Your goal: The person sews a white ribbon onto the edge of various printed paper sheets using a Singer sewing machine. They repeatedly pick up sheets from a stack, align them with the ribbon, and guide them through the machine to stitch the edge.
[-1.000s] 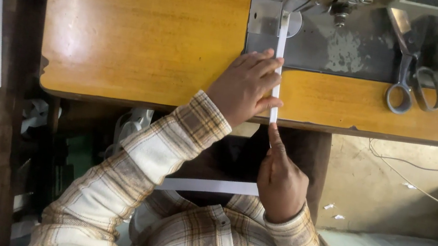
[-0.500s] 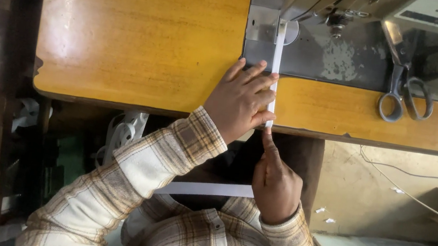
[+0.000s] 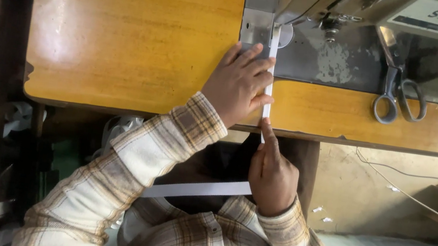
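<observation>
Here the left hand lies flat with its fingers spread on the yellow wooden table, its fingertips pressing the narrow white strip, which runs straight from the table edge toward 12 o'clock, up to the metal plate of the sewing machine. The right hand is at 6 o'clock from the left one, just below the table edge, and pinches the same strip between thumb and index finger. A pair of scissors lies at 3 o'clock, well apart from both hands.
</observation>
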